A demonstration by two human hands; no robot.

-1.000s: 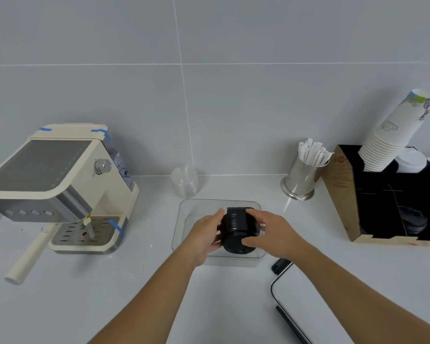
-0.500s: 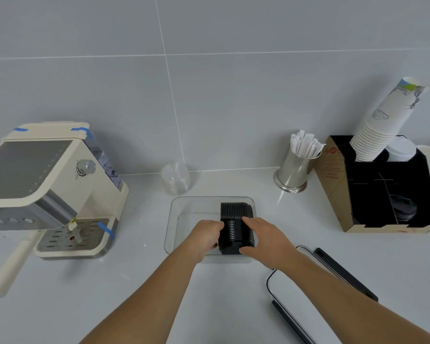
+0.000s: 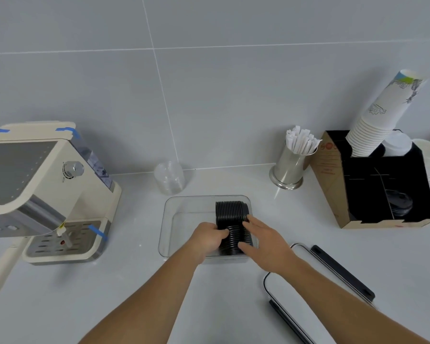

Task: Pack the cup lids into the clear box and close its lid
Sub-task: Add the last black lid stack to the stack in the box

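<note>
A stack of black cup lids (image 3: 231, 217) lies on its side along the right half of the clear box (image 3: 184, 202), which sits open on the white counter. My left hand (image 3: 207, 237) grips the stack's near left side, fingers curled against it. My right hand (image 3: 263, 240) presses flat against the stack's near right side. The box's own lid (image 3: 315, 281), clear with black clasps, lies on the counter to the right of my right forearm. A few more black lids (image 3: 399, 204) rest in the cardboard organiser.
A cream espresso machine (image 3: 42, 189) stands at the left. A stack of clear lids (image 3: 169, 177) sits behind the box. A steel cup of wrapped straws (image 3: 292, 165) and a cardboard organiser (image 3: 333, 184) with paper cups (image 3: 382, 117) stand at the right.
The stack of black lids has gone from being held above the box to lying inside it on the right side. Both hands came down with it and stay on it.
</note>
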